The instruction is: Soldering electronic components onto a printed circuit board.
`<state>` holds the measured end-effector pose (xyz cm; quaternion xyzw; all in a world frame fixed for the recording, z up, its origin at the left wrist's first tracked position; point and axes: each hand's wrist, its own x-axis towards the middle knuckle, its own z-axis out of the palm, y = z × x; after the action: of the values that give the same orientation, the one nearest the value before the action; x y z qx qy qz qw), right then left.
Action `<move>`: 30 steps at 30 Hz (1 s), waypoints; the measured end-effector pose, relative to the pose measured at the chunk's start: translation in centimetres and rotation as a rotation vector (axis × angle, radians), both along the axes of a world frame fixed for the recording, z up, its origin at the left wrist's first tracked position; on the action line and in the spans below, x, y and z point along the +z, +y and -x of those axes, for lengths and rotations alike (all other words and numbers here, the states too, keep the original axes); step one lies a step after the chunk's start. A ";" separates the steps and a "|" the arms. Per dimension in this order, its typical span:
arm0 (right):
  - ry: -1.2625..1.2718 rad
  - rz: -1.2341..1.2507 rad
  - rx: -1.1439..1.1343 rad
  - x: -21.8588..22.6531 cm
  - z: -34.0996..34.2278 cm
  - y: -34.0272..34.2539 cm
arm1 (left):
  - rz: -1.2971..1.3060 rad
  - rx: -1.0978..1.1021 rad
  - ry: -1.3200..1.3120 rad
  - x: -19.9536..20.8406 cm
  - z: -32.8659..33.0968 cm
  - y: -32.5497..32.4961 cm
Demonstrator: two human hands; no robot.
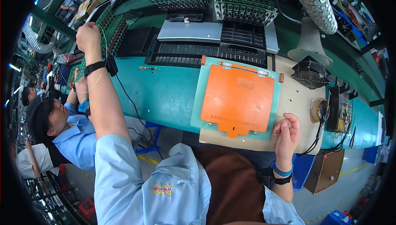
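Note:
My left hand (pixel 88 37) is raised at the far left, its fingers closed beside a rack of upright green circuit boards (pixel 116 33). The back of the hand hides what they hold, if anything. A thin pale wire (pixel 105 43) loops from near this fist down past my forearm. Palm up, my right hand (pixel 287 136) rests near the lower right corner of the fixture, fingers loosely curled and apart, with nothing visible in them. The fixture has an orange hinged lid (pixel 238 97), lying flat on a pale green base plate (pixel 199 101).
Racks of circuit boards (pixel 245 4) stand at the back, behind a black slatted conveyor (pixel 181 54). A small component-laden strip (pixel 150 68) lies on the green mat. At right are a black fan (pixel 310 73) and a flared duct (pixel 310 43). A co-worker (pixel 70 130) sits close at left.

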<state>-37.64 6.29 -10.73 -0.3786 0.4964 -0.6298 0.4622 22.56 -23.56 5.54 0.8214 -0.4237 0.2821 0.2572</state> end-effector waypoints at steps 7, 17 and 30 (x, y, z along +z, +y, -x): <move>-0.007 0.004 0.015 -0.5 0.4 0.3 | 0.231 -0.165 -0.241 2.5 2.1 3.1; 0.000 0.026 0.038 -0.7 0.5 0.1 | 0.539 -0.510 -0.475 3.5 10.3 13.7; 0.215 0.032 0.135 4.1 -1.3 1.7 | 0.546 -0.942 -0.306 0.0 20.4 22.7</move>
<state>-36.38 7.99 -6.67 -0.4837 0.5063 -0.5608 0.4418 2.14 -0.83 5.51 0.3968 -0.6889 0.3520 0.4940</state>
